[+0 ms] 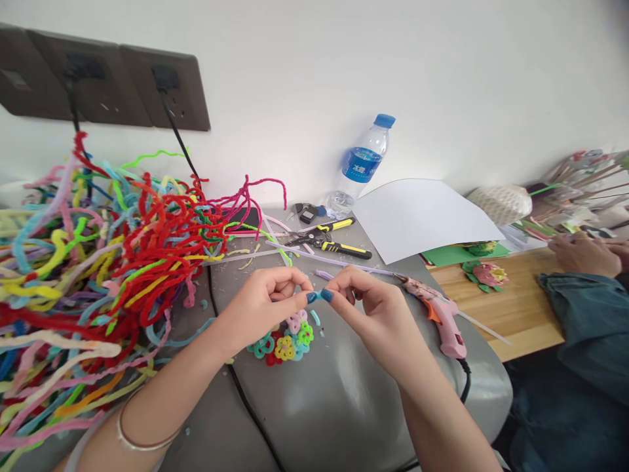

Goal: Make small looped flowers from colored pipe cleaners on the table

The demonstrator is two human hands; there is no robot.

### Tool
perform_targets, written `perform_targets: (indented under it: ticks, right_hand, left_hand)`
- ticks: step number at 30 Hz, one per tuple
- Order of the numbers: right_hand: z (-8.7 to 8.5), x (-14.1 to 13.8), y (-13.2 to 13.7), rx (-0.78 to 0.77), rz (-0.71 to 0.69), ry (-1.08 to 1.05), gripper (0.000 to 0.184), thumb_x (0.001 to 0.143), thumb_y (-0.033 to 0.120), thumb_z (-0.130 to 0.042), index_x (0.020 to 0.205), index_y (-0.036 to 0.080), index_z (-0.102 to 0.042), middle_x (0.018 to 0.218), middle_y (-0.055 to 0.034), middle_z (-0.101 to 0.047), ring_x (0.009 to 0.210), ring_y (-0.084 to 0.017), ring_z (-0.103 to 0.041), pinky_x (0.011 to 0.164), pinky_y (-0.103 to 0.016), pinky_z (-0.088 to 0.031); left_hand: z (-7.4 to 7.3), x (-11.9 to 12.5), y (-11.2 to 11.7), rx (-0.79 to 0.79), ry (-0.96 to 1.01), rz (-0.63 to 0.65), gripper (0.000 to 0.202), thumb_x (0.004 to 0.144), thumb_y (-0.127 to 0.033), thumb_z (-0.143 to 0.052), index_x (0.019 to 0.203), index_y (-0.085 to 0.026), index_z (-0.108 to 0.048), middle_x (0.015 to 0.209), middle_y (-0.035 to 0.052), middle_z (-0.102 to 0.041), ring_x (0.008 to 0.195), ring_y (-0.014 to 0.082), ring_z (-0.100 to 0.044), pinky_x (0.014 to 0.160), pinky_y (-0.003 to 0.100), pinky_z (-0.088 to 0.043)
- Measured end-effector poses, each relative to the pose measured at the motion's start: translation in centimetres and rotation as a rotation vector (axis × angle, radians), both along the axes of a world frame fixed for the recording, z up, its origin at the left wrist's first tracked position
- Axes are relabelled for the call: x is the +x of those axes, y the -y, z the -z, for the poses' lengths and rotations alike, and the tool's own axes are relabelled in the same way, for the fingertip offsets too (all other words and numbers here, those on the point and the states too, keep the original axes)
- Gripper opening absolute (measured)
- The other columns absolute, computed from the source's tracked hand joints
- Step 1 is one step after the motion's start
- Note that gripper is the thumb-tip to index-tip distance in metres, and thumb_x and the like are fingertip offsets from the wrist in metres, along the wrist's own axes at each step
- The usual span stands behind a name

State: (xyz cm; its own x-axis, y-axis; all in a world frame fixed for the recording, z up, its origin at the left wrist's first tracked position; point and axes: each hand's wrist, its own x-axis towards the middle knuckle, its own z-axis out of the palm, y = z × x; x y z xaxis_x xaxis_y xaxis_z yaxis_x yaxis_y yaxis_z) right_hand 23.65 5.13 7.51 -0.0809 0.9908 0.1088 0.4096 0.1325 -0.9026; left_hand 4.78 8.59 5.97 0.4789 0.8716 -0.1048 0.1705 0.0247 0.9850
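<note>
My left hand and my right hand meet above the grey surface, thumbs and forefingers pinched on a short light-blue pipe cleaner piece. Most of that piece is hidden by my fingertips. Just below lies a cluster of small pipe cleaner flowers in teal, yellow, red, green and lilac, partly covered by my left hand. A loose light-blue snippet rests beside the flowers.
At left spreads a big tangle of coloured pipe cleaners. Yellow-black pliers, a water bottle and white paper are behind my hands. A pink glue gun lies right, its cord trailing. A co-worker's hand is far right.
</note>
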Motion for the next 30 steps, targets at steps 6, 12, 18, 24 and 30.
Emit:
perform_targets:
  ticks: [6, 12, 18, 24, 30]
  right_hand:
    - [-0.11, -0.37, 0.17, 0.020, 0.023, -0.009, 0.012, 0.086, 0.022, -0.062, 0.075, 0.021, -0.064, 0.072, 0.0006, -0.054, 0.070, -0.016, -0.046, 0.066, -0.030, -0.036]
    - [-0.38, -0.54, 0.30, 0.029, 0.036, 0.018, 0.012, 0.086, 0.022, -0.061, 0.074, 0.022, -0.063, 0.073, -0.0007, -0.055, 0.071, -0.018, -0.047, 0.067, -0.031, -0.037]
    - [-0.49, -0.08, 0.30, 0.011, 0.019, 0.023, 0.012, 0.087, 0.023, -0.061, 0.076, 0.021, -0.065, 0.071, 0.0002, -0.055, 0.070, -0.017, -0.046, 0.066, -0.030, -0.036]
    - [-0.50, 0.43, 0.24, 0.016, 0.014, 0.035, 0.011, 0.088, 0.023, -0.061, 0.079, 0.022, -0.067, 0.072, 0.0003, -0.056, 0.070, -0.017, -0.047, 0.066, -0.030, -0.036]
    - [-0.70, 0.25, 0.16, 0.003, -0.011, 0.054, 0.012, 0.087, 0.023, -0.061, 0.077, 0.022, -0.067, 0.071, -0.0002, -0.059, 0.069, -0.017, -0.050, 0.064, -0.030, -0.037]
  left_hand:
    - [-0.06, -0.07, -0.03, 0.034, -0.011, -0.004, 0.012, 0.084, -0.029, -0.062, 0.080, -0.017, -0.062, 0.058, -0.0087, -0.026, 0.053, 0.0081, -0.024, 0.049, 0.021, -0.019]
    - [-0.18, -0.08, 0.04, 0.040, -0.017, -0.012, 0.013, 0.084, -0.029, -0.063, 0.079, -0.017, -0.062, 0.058, -0.0087, -0.025, 0.052, 0.0079, -0.024, 0.049, 0.021, -0.019]
    - [-0.55, -0.09, 0.08, 0.021, -0.041, -0.029, 0.017, 0.083, -0.032, -0.064, 0.078, -0.017, -0.065, 0.055, -0.0099, -0.019, 0.048, 0.0071, -0.020, 0.046, 0.021, -0.016]
    - [-0.83, -0.09, 0.06, 0.042, -0.043, -0.067, 0.015, 0.081, -0.031, -0.065, 0.078, -0.016, -0.066, 0.056, -0.0102, -0.017, 0.048, 0.0067, -0.020, 0.047, 0.020, -0.018]
    - [-0.67, -0.04, 0.14, 0.014, -0.039, -0.051, 0.015, 0.082, -0.031, -0.064, 0.077, -0.017, -0.065, 0.056, -0.0100, -0.018, 0.047, 0.0065, -0.020, 0.046, 0.020, -0.019]
